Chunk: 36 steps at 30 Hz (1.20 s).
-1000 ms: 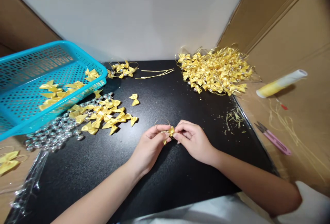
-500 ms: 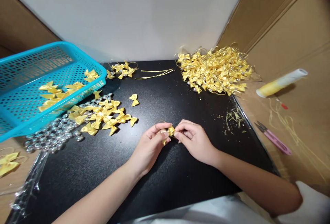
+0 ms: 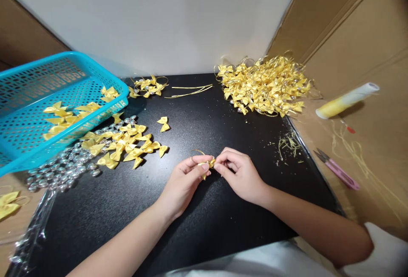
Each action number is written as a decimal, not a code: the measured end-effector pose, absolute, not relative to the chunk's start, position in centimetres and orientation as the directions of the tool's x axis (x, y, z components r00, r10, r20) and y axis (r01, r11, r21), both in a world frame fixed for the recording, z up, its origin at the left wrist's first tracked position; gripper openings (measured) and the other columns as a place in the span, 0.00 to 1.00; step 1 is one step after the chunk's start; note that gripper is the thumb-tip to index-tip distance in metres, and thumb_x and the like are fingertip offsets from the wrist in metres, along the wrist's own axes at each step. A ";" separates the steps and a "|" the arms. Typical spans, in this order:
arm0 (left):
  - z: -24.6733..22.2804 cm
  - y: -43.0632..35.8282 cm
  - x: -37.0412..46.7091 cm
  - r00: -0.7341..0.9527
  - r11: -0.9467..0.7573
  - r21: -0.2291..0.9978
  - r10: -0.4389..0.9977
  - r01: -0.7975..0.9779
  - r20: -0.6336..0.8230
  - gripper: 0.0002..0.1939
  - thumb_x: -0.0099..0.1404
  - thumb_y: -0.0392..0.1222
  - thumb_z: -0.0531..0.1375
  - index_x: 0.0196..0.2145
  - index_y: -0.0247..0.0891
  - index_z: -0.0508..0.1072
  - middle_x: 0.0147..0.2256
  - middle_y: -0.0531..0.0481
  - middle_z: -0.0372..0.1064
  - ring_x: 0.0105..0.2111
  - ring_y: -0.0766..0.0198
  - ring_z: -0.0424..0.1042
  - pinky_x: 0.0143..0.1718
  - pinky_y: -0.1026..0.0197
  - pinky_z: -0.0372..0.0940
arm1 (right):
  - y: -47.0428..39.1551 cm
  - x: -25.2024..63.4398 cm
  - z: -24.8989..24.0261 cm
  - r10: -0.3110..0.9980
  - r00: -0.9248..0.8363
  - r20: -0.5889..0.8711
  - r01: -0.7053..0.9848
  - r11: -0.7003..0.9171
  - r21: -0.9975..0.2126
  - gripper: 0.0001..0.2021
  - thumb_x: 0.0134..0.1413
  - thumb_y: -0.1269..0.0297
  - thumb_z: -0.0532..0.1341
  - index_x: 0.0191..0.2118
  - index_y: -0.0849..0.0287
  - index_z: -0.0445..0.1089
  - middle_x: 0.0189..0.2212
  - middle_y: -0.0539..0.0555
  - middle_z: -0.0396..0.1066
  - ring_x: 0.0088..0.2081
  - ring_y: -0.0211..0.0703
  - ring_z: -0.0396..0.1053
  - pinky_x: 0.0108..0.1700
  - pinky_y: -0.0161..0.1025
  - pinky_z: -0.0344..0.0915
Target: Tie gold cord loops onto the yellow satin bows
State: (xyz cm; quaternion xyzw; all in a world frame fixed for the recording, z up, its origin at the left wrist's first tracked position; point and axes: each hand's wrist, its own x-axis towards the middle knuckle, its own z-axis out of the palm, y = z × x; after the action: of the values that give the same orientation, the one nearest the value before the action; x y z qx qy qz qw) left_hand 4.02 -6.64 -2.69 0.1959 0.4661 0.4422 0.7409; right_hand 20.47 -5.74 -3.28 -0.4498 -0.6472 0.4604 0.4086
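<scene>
Over the middle of the black tabletop (image 3: 197, 128), my left hand (image 3: 188, 180) pinches a yellow ribbon bow (image 3: 204, 176) between thumb and fingers. My right hand (image 3: 239, 174) is closed at the bow's right side, its thumb and forefinger pressed together, apparently on the bow or its thin gold cord; the fingers hide which. A loop of gold cord (image 3: 199, 151) sticks up behind my left fingers. Loose yellow bows (image 3: 124, 143) lie to the left, beside a heap of shiny silver beads (image 3: 63, 166).
At left stands a blue plastic basket (image 3: 105, 73) with several bows inside. A large pile of corded bows (image 3: 264, 86) sits at back right, cut gold cords (image 3: 189, 91) at back centre. Pink thread snips (image 3: 339, 173), cord scraps (image 3: 288, 145) and a yellow-white tube (image 3: 347, 100) are at right.
My left forefinger has come down over the bow, covering more of it, and the cord loop stands out more behind it. The whole view has shifted slightly.
</scene>
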 end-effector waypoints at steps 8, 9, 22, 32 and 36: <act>-2.7 -6.7 3.9 0.173 0.537 0.706 0.835 -0.461 -0.522 0.14 0.45 0.42 0.75 0.31 0.36 0.82 0.29 0.48 0.76 0.30 0.67 0.69 0.37 0.63 0.64 | -5.8 20.6 -3.1 0.954 -0.259 0.149 0.245 0.214 -0.946 0.07 0.58 0.70 0.59 0.29 0.58 0.69 0.26 0.49 0.65 0.28 0.36 0.64 0.30 0.35 0.62; -2.8 -6.7 3.9 0.176 0.539 0.705 0.834 -0.461 -0.522 0.14 0.45 0.42 0.75 0.31 0.36 0.82 0.29 0.48 0.76 0.30 0.66 0.69 0.37 0.63 0.64 | -5.7 20.6 -3.1 0.954 -0.259 0.153 0.246 0.218 -0.944 0.07 0.58 0.71 0.59 0.29 0.58 0.69 0.26 0.49 0.65 0.28 0.36 0.64 0.30 0.35 0.62; -2.6 -6.9 4.0 0.220 0.479 0.742 0.877 -0.470 -0.427 0.14 0.54 0.41 0.71 0.40 0.42 0.80 0.24 0.57 0.65 0.28 0.72 0.65 0.36 0.68 0.60 | -5.9 20.6 -3.1 0.951 -0.269 0.150 0.237 0.217 -0.947 0.07 0.58 0.71 0.59 0.29 0.58 0.69 0.26 0.49 0.65 0.29 0.36 0.65 0.32 0.35 0.63; -3.3 -7.1 3.9 0.249 0.369 0.820 0.926 -0.438 -0.284 0.09 0.59 0.39 0.67 0.37 0.42 0.73 0.26 0.57 0.63 0.28 0.70 0.62 0.34 0.66 0.59 | -5.9 20.6 -3.1 0.945 -0.274 0.182 0.218 0.245 -0.945 0.06 0.58 0.73 0.59 0.30 0.58 0.69 0.27 0.49 0.65 0.28 0.36 0.65 0.31 0.35 0.63; -3.4 -7.4 3.9 0.250 0.352 0.829 0.931 -0.434 -0.265 0.08 0.60 0.39 0.65 0.35 0.40 0.69 0.29 0.56 0.64 0.29 0.69 0.62 0.33 0.66 0.60 | -5.8 20.7 -3.0 0.939 -0.272 0.209 0.223 0.273 -0.936 0.06 0.58 0.73 0.59 0.30 0.58 0.69 0.27 0.50 0.65 0.28 0.37 0.65 0.31 0.35 0.64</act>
State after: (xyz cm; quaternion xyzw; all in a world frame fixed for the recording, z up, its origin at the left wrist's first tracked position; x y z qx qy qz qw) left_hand 3.91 -7.38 -3.36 0.3185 0.3906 0.4718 0.7235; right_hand 20.66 -5.84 -2.96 -0.4298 -0.6760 0.4230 0.4235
